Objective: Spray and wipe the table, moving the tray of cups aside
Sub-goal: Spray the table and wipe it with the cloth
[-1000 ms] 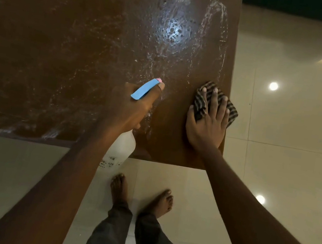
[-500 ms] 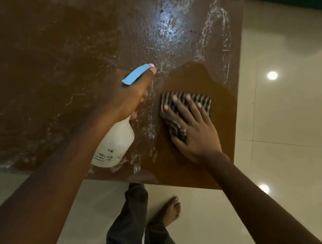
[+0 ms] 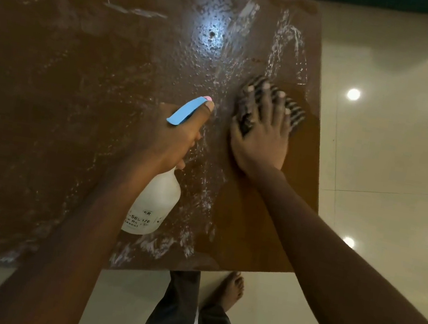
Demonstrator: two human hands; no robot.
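Table: brown glossy table point(image 3: 75, 112), wet, with white foamy streaks and droplets.
Room: dim; cream tiled floor point(image 3: 385, 189) with lamp reflections.
Bottle: white plastic spray bottle with blue top point(image 3: 154, 205), over near part of table, gripped by left hand point(image 3: 175, 133), fingers curled round neck.
Cloth: dark striped cloth point(image 3: 295, 116), flat near right table edge, pressed under right hand point(image 3: 262, 138), fingers straight and spread.

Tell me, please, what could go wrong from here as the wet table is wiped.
The cloth under the right hand lies near the right edge of the table; liquid may be pushed onto the glossy floor by the bare foot, a slip risk. A squeeze of the spray bottle in the left hand might re-wet the wiped patch.
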